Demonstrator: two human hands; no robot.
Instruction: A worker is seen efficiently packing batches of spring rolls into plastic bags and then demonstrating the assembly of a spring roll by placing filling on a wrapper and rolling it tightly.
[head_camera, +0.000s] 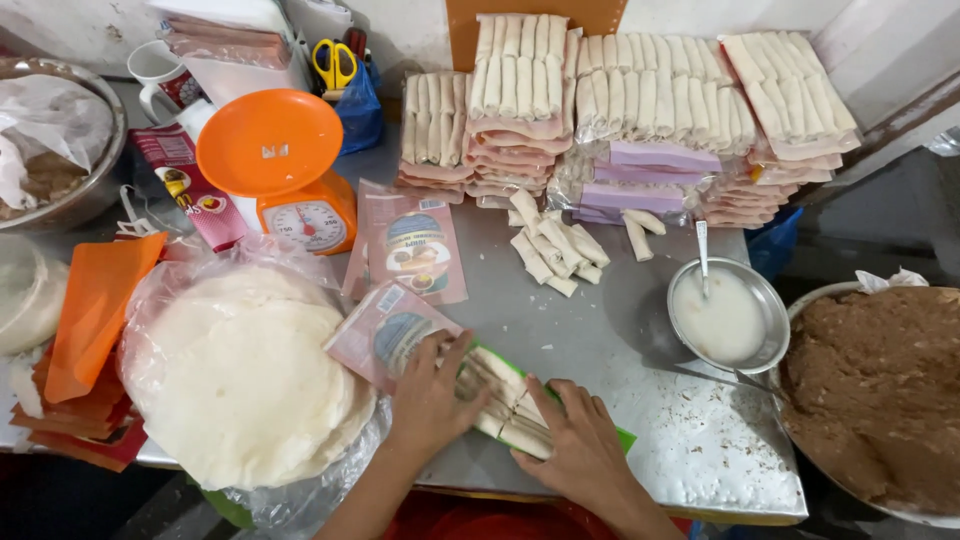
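At the near edge of the steel bench (600, 340), the person's left hand (430, 395) lies flat over a row of pale rolls (505, 395) resting on a green tray (625, 438), with the mouth of a pink printed bag (385, 335) touching the row's left end. The fingers of this hand are spread and pressing, not closed around anything. The right hand (580, 445) cups the right end of the row, fingers curled loosely against the outermost rolls, so its grip is a sideways press rather than a clamp.

The rolls look light and soft, thin pastry skins around a filling, likely to dent, split or unroll if squeezed hard. They seem best handled as one block, held from both ends with a palm on top. The bag appears thin and slippery, so its open edge is the place to pinch.

Nearby lie a stack of round wrappers (240, 380), an orange scale (285, 170), loose rolls (555, 250), a bowl of white paste (725, 315) and piled packs (620, 110).
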